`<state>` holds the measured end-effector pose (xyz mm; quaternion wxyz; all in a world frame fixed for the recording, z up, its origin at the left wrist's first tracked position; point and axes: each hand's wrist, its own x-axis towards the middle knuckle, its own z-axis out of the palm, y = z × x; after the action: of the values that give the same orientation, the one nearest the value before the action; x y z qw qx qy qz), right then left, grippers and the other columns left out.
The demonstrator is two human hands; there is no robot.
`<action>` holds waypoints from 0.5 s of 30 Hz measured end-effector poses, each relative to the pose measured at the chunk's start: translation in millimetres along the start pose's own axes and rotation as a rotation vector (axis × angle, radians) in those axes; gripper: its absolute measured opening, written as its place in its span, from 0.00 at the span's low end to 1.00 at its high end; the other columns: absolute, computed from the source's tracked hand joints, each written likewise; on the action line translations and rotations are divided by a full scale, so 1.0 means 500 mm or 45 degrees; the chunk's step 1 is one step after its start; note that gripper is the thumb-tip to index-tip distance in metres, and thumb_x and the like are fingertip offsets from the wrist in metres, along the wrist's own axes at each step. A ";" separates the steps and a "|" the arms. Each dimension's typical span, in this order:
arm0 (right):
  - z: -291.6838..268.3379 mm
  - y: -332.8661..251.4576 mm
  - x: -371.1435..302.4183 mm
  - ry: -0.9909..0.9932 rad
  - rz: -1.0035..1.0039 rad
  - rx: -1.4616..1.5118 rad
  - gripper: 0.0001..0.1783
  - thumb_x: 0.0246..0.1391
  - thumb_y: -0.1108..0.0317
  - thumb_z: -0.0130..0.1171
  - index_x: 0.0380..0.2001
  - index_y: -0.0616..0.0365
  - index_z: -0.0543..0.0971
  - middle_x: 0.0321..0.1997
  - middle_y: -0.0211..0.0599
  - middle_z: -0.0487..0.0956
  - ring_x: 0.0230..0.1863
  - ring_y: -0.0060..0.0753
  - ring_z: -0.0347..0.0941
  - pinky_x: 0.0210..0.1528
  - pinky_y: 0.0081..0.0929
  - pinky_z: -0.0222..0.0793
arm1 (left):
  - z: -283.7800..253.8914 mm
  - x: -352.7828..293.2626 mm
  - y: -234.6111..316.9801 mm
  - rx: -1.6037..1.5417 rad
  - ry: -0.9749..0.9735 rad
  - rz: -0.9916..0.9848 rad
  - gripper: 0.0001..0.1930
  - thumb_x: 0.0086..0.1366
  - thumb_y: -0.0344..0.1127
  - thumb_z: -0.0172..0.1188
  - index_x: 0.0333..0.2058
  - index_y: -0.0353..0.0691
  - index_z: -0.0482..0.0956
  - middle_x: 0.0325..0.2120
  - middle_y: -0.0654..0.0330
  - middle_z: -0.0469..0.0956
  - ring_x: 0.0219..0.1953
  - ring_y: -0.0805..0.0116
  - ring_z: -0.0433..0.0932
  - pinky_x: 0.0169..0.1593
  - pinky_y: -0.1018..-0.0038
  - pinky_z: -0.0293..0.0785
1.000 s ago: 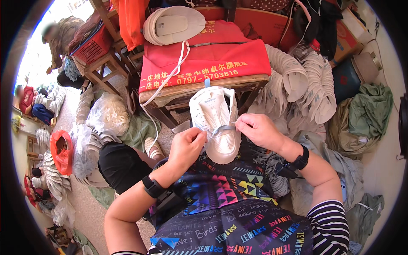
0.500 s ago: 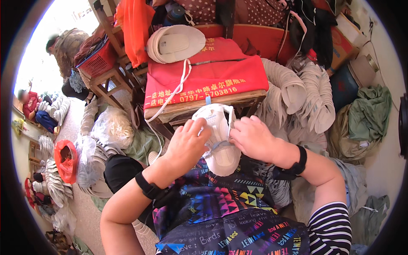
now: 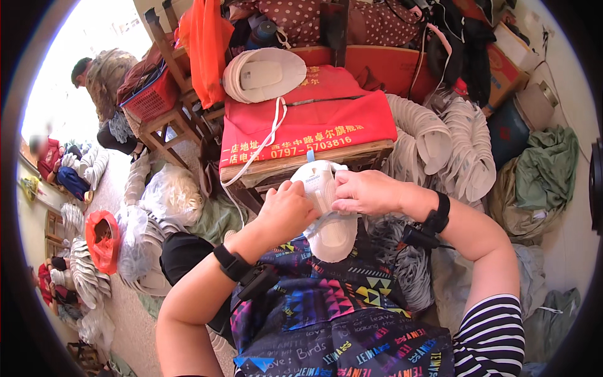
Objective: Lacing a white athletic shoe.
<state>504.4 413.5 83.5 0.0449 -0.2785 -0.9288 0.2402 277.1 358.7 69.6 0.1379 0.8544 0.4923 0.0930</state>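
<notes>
A white shoe upper (image 3: pixel 333 240) lies over my lap at the front edge of the table, toe end toward me. A light blue tab (image 3: pixel 310 155) sticks up at its far end, and a pale bluish strip crosses its middle. My left hand (image 3: pixel 287 212) is closed at the upper's left side, its fingertips curled onto the opening. From the right, my right hand (image 3: pixel 366 192) pinches at the opening's edge, knuckles bent. Whether a lace runs between the fingers is hidden.
A red cloth (image 3: pixel 301 129) covers the small wooden table ahead. On it rest a stack of white uppers (image 3: pixel 264 75) and a trailing white cord (image 3: pixel 271 135). Rows of uppers (image 3: pixel 468 147) stand at the right. A red basket (image 3: pixel 149 97) sits on a stool; people work at far left.
My right hand has moved in over the upper's opening, and my left fingers have shifted slightly right and down. The whole view has shifted a little.
</notes>
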 end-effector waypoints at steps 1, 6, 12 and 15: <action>0.004 0.002 0.001 0.005 0.035 0.062 0.12 0.49 0.59 0.62 0.27 0.56 0.77 0.39 0.38 0.72 0.38 0.46 0.75 0.41 0.40 0.71 | -0.001 0.001 0.005 0.008 -0.007 -0.040 0.08 0.55 0.40 0.65 0.26 0.42 0.82 0.35 0.57 0.71 0.41 0.56 0.69 0.47 0.59 0.67; 0.057 -0.019 0.014 0.183 0.218 0.189 0.11 0.48 0.60 0.61 0.23 0.57 0.78 0.36 0.38 0.72 0.35 0.42 0.75 0.39 0.36 0.71 | 0.061 -0.013 -0.026 -0.372 0.293 -0.058 0.07 0.55 0.37 0.63 0.24 0.39 0.82 0.32 0.58 0.69 0.38 0.59 0.69 0.43 0.64 0.68; 0.092 -0.034 0.020 0.599 0.491 0.890 0.10 0.51 0.67 0.62 0.22 0.63 0.78 0.34 0.34 0.71 0.29 0.29 0.73 0.32 0.27 0.70 | 0.058 -0.009 0.016 -1.252 0.415 -0.447 0.13 0.65 0.35 0.59 0.26 0.33 0.81 0.31 0.64 0.66 0.38 0.75 0.67 0.41 0.78 0.65; 0.063 -0.071 -0.003 0.558 0.362 0.846 0.09 0.54 0.68 0.61 0.25 0.63 0.78 0.34 0.33 0.70 0.29 0.25 0.72 0.30 0.26 0.70 | 0.031 -0.028 0.056 -1.226 0.482 -0.254 0.11 0.67 0.35 0.57 0.29 0.34 0.80 0.33 0.64 0.67 0.39 0.76 0.66 0.42 0.80 0.65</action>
<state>481.2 373.3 72.5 0.2953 -0.4186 -0.7216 0.4656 297.6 330.7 63.7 0.4318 0.6115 0.4891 0.4477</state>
